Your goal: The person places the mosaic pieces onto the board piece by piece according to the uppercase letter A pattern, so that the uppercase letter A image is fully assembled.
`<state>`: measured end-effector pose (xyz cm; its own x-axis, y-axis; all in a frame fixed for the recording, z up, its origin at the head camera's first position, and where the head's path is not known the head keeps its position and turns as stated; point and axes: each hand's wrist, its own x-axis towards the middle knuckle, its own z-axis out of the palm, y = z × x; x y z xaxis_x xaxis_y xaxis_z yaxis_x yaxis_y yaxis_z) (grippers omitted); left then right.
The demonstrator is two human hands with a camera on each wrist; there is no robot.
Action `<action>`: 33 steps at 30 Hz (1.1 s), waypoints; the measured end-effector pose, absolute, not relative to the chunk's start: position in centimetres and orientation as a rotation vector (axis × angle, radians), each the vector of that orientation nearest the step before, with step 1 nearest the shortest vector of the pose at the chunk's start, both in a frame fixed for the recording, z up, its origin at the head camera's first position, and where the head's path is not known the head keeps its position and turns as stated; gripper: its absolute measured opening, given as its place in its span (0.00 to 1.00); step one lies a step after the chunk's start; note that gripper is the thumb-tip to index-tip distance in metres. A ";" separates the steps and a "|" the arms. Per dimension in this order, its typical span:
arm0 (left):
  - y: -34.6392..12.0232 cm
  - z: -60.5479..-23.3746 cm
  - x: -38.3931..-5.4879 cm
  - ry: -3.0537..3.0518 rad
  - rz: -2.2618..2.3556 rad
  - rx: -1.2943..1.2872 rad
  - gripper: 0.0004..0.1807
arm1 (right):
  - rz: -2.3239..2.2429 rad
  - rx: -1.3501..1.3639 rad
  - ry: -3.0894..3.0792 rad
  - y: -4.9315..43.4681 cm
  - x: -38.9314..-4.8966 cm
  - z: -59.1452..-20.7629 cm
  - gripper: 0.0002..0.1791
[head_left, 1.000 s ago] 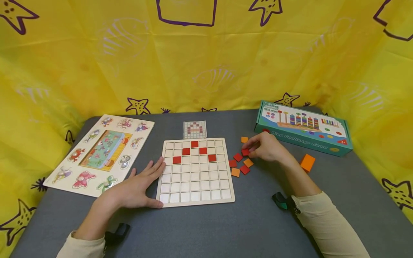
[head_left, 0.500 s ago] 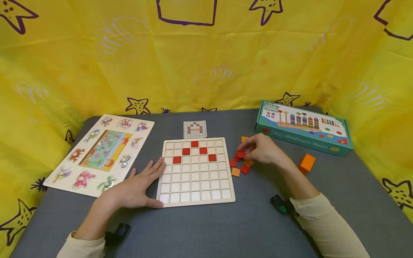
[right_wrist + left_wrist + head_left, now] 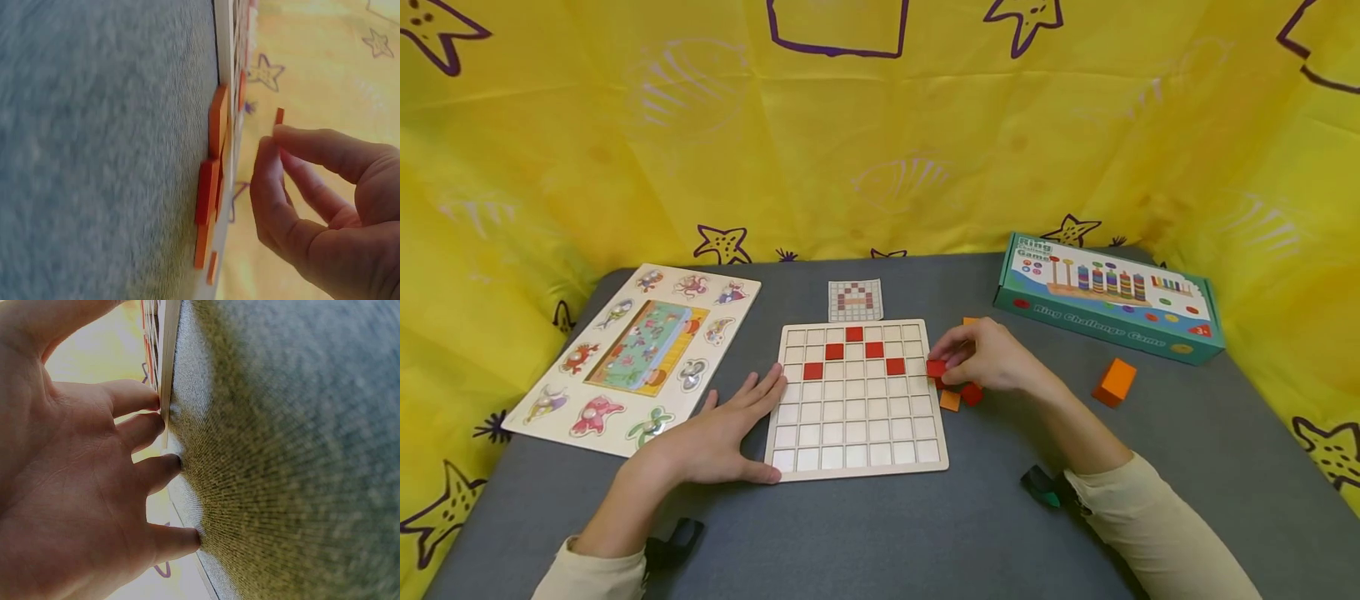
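A pale wooden grid board lies mid-table with several red tiles set in its upper squares. My left hand rests with spread, straight fingers against the board's left edge; the left wrist view shows fingertips at that edge. Between thumb and fingers, my right hand pinches a red tile at the board's right edge. In the right wrist view this pinched tile is held above the table. Below the hand lie loose red and orange tiles, some of them hidden by it.
Behind the board lies a small pattern card. A peg puzzle with sea animals is at the left. A green game box stands back right, and an orange block lies in front of it. Yellow cloth hangs behind.
My right hand has carried the red tile leftward from the loose tiles to the board's right edge. My left hand has stayed in place on the board's left edge.
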<state>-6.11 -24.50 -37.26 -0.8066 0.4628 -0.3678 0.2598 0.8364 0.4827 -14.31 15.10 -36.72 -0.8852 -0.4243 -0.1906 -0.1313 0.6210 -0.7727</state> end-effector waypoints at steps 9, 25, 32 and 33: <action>-24.5 -37.1 -6.0 2.534 0.575 0.535 0.68 | -1.171 -0.463 2.474 12.7 -14.1 -36.6 0.15; -24.5 -37.1 -6.0 2.535 0.577 0.529 0.68 | -1.058 -0.485 2.466 9.9 -14.1 -36.7 0.15; -24.4 -37.1 -6.0 2.537 0.571 0.530 0.68 | -0.991 -0.489 2.521 9.2 -14.1 -36.8 0.14; -24.4 -37.2 -6.0 2.538 0.572 0.530 0.68 | -0.989 -0.487 2.520 9.1 -14.0 -36.8 0.14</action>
<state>-5.97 -24.44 -37.16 -0.8089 0.4601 -0.3660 0.2587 0.8376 0.4810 -14.04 9.13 -36.84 -0.8640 -0.4495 -0.2267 -0.1754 0.6908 -0.7014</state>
